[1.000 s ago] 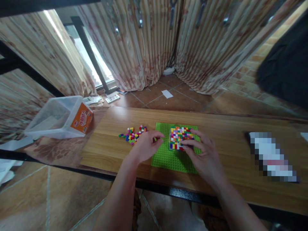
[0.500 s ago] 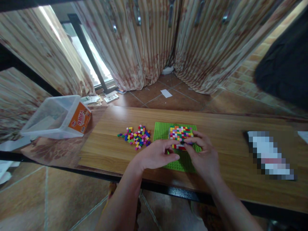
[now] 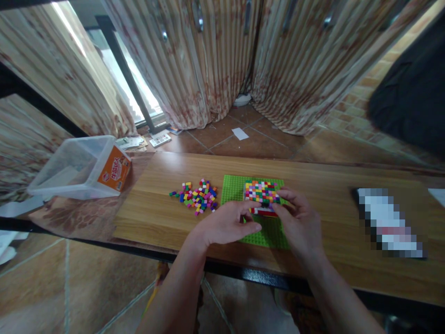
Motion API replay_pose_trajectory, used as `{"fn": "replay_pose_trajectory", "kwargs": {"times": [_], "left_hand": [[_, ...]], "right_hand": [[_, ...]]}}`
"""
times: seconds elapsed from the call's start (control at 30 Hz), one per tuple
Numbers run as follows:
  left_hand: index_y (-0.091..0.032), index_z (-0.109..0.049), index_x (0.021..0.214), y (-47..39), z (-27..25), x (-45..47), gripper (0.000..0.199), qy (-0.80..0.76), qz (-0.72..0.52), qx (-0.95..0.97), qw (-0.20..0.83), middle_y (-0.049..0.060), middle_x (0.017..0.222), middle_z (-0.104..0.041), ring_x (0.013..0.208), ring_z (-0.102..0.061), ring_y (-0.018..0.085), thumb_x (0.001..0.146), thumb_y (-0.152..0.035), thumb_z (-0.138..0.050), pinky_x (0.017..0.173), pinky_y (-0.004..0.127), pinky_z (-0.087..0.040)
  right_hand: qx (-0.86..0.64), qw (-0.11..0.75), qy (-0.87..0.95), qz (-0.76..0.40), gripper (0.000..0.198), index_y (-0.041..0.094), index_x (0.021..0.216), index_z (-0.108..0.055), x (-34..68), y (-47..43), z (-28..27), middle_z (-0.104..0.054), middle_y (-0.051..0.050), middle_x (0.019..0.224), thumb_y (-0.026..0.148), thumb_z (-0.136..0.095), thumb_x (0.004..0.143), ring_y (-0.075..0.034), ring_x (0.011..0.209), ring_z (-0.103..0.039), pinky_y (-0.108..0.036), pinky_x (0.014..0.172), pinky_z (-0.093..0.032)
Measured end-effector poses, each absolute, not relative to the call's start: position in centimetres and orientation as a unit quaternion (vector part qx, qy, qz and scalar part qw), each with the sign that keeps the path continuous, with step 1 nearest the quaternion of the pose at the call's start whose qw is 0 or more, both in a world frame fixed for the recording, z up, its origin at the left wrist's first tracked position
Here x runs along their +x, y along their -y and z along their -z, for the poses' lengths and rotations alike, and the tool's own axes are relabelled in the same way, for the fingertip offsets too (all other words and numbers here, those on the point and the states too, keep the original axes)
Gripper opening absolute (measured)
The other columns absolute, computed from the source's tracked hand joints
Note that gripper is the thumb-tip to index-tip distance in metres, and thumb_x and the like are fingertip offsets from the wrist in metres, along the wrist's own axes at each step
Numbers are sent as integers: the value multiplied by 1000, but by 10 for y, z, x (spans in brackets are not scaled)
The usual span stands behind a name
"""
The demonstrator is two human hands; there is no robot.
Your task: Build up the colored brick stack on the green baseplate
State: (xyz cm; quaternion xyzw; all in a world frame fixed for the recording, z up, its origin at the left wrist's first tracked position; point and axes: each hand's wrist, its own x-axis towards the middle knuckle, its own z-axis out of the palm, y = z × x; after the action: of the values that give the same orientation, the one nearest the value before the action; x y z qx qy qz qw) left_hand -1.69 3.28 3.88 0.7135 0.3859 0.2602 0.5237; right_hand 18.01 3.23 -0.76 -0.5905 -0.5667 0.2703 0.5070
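A low block build (image 3: 261, 189) of small multicoloured bricks stands on a green studded baseplate (image 3: 267, 234). Its front shows a red and white strip, and a small dark piece (image 3: 265, 204) sits at the front edge. From the left, my left hand (image 3: 229, 223) touches the front of the build with its index fingertip; the thumb is held apart below. My right hand (image 3: 301, 221) grips the build's right front corner, thumb at the front and fingers along the right side. Whether a small brick is pinched there is hidden. Loose coloured bricks (image 3: 200, 198) are heaped left of the baseplate.
A clear plastic bin (image 3: 83, 169) with an orange label stands left of the wooden board (image 3: 149, 204). A dark-edged, blurred-out object (image 3: 389, 222) lies at the right. Curtains (image 3: 215, 69) hang beyond the table, and papers (image 3: 239, 133) lie on the floor.
My right thumb and index finger have drawn slightly right and apart, uncovering more of the dark piece and the red front strip. My left hand stays nearly still.
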Motion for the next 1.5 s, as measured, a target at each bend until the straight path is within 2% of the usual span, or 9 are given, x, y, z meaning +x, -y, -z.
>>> {"fn": "replay_pose_trajectory", "kwargs": {"times": [0.17,0.33,0.93,1.5], "left_hand": [[-16,-65,126,-33,-40,-17,41,-389,-252,714,524,3,81,-72,71,-61,15,86,-23,-65,67,25,-48],[-16,-66,126,-34,-40,-17,42,-386,-247,718,523,2,78,-70,70,-60,15,85,-23,-65,67,25,-47],[-15,-61,132,-33,-37,-18,49,-395,-243,701,542,1,78,-69,64,-56,13,84,-25,-64,64,24,-45],[-14,-56,136,-33,-42,-19,53,-404,-199,728,518,2,82,-70,66,-59,13,85,-28,-63,65,24,-46]], "right_hand": [[-622,491,543,-278,37,21,113,-68,172,-30,0,-68,-11,118,34,-67,78,-26,109,-64,-51,95,-51],[-626,479,551,-273,37,21,114,-67,168,-28,-5,-68,-11,120,32,-65,79,-27,111,-64,-53,98,-50],[-644,440,580,-237,42,20,119,-63,163,-27,-6,-64,-12,124,33,-60,79,-28,111,-62,-52,98,-49],[-646,452,568,-236,42,20,116,-65,158,-29,-2,-62,-12,126,35,-56,78,-28,116,-60,-51,101,-47]]}}
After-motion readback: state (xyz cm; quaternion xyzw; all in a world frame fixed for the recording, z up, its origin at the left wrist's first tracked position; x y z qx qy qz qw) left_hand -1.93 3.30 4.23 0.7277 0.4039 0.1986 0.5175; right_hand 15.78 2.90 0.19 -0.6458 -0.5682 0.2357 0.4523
